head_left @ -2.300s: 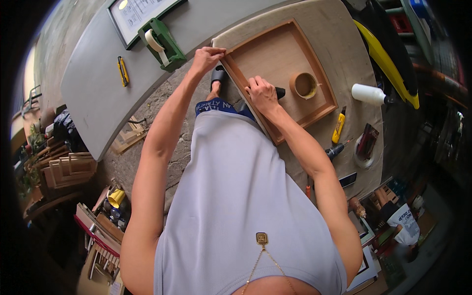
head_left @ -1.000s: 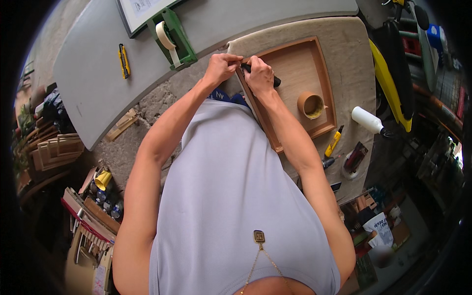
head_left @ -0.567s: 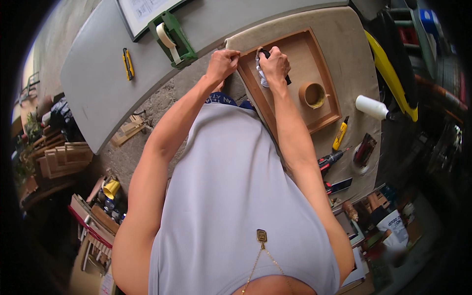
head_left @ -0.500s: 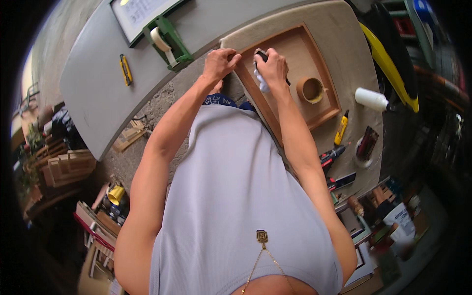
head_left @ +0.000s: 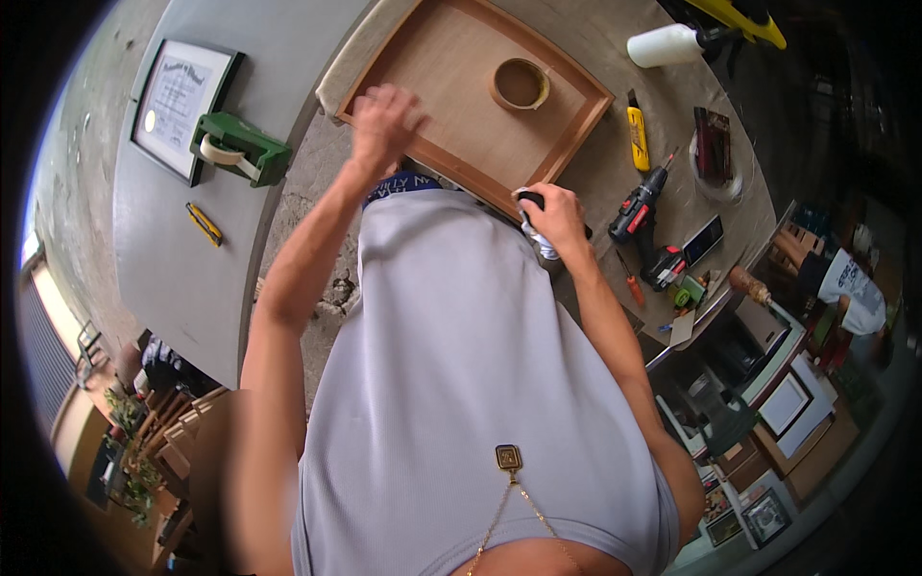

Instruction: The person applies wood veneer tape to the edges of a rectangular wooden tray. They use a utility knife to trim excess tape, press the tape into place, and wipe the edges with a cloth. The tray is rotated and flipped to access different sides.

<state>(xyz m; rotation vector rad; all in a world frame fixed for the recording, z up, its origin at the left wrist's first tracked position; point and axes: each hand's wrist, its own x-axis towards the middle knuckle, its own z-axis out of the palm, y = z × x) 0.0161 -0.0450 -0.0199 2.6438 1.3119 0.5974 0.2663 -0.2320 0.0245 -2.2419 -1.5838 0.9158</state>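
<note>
A shallow wooden tray-like frame (head_left: 567, 127) with raised brown sides lies on the covered table. My left hand (head_left: 384, 125) is over its near left side, the fingers smeared by motion; whether it touches the wood I cannot tell. At the frame's near corner, my right hand (head_left: 559, 219) is closed around a black, slim object (head_left: 530, 199) of unclear kind, together with a crumpled white cloth (head_left: 545, 250). Inside the frame, toward its far right side, rests a roll of brown tape (head_left: 520, 84).
Right of the frame are a yellow cutter (head_left: 637, 134), a cordless drill (head_left: 638, 206), a screwdriver (head_left: 633, 288), a phone (head_left: 704, 240) and a white spray bottle (head_left: 665, 45). The grey table on the left holds a green tape dispenser (head_left: 252, 154), a framed certificate (head_left: 173, 110) and another cutter (head_left: 204, 224).
My right hand, with the black object and cloth, has moved from over the frame's inside to its near corner. My left hand has left its pinch at the corner. The view has turned.
</note>
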